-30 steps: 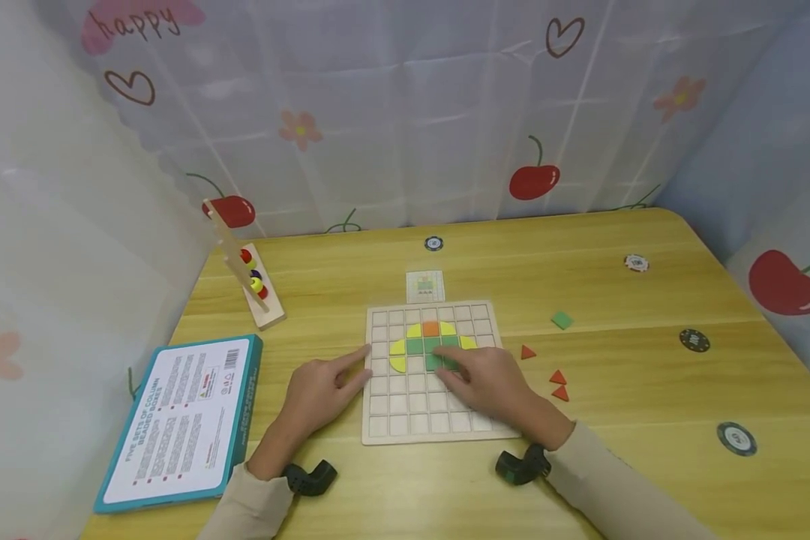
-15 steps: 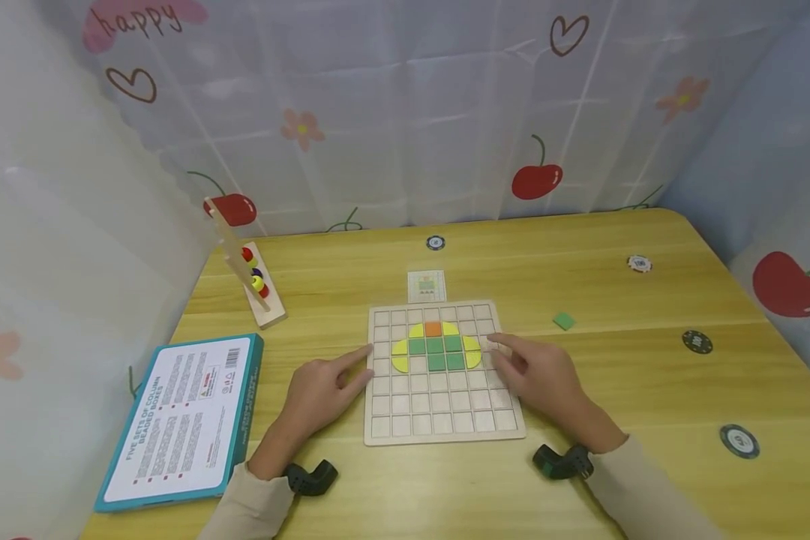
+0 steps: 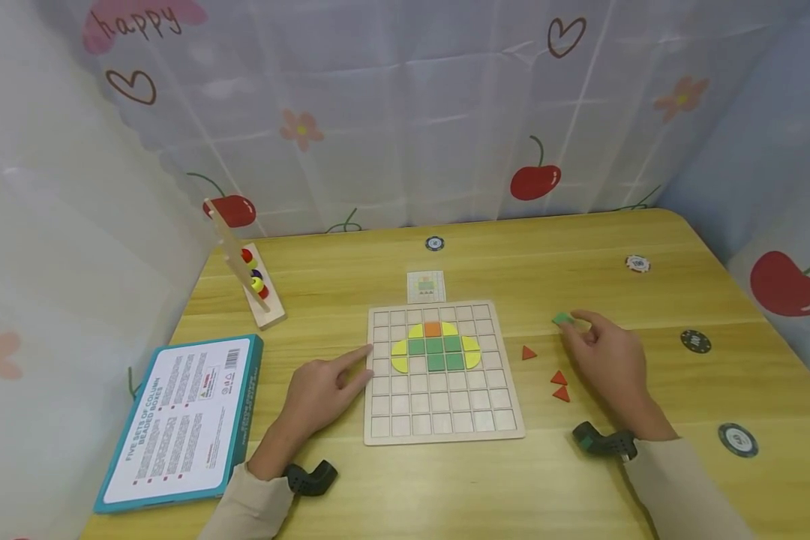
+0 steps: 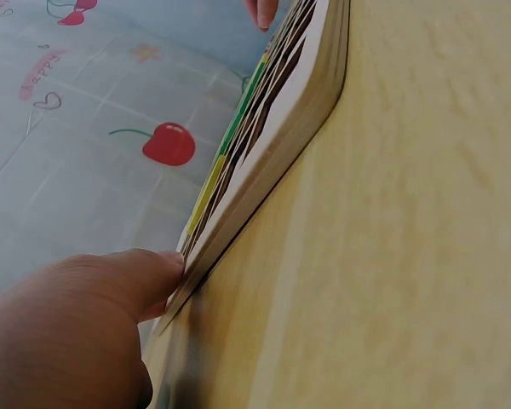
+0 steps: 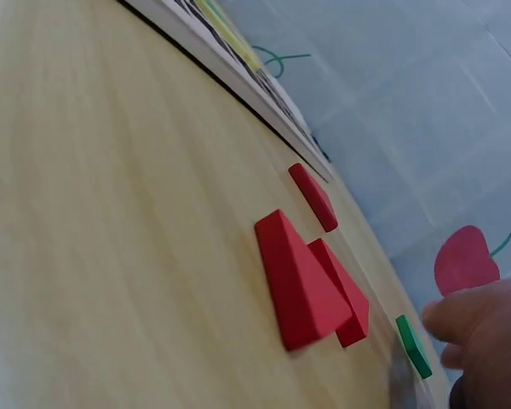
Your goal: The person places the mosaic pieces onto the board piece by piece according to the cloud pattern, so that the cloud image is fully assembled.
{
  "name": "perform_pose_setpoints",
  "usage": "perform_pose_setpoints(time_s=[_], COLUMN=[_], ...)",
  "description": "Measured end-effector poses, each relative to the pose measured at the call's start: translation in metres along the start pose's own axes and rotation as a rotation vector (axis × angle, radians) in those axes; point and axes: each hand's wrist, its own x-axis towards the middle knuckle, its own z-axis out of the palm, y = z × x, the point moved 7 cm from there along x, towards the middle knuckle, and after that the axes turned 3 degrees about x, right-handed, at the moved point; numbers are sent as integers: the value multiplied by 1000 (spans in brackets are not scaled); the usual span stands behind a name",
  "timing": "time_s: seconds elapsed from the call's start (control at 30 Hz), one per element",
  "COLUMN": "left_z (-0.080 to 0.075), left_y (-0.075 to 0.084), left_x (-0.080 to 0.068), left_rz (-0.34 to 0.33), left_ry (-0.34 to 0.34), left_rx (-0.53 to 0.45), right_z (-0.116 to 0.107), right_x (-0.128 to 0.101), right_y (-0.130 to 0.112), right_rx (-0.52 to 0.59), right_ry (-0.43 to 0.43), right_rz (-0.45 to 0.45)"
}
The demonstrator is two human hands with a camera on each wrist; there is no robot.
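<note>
My left hand (image 3: 320, 390) rests at the left edge of a wooden grid board (image 3: 445, 420), thumb and forefinger extended to its rim. Set in the board's cells are several green square tiles (image 3: 435, 345), an orange square tile (image 3: 433, 329) and several yellow quarter-round tiles (image 3: 471, 343). To the right of the board, my right hand (image 3: 607, 360) reaches over the table with thumb and forefinger right at a loose green square tile (image 3: 561, 319). In the right wrist view this green tile (image 5: 414, 347) lies on the table beside the fingertips.
Three red triangular tiles (image 3: 559, 379) lie between the board and my right hand. A pattern card (image 3: 425, 286) is behind the board. Poker chips (image 3: 695, 341) are scattered rightward and at the back. A blue-edged box (image 3: 182, 420) and a wooden bead stand (image 3: 263, 300) stand left.
My right hand has left the tiles on the board and moved right, past the red triangles, to the loose green tile. My left hand stays at the board's edge.
</note>
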Motion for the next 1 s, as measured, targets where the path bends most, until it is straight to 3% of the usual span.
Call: perform_pose_setpoints(time_s=[0.2, 0.37, 0.7, 0.87, 1.0], left_z=[0, 0, 0, 0, 0], left_y=[0, 0, 1, 1, 1], left_x=[0, 0, 0, -1, 0], left_rz=[-3, -2, -2, 3, 5], left_ry=[-9, -11, -6, 4, 5], left_rx=[9, 12, 4, 2, 4], right_z=[5, 5, 4, 4, 8], right_x=[0, 0, -1, -6, -12], right_y=[2, 0, -3, -22, -46], right_rx=[-50, -72, -46, 42, 97], right_ry=[-36, -19, -3, 7, 24], right_rz=[26, -3, -9, -33, -125])
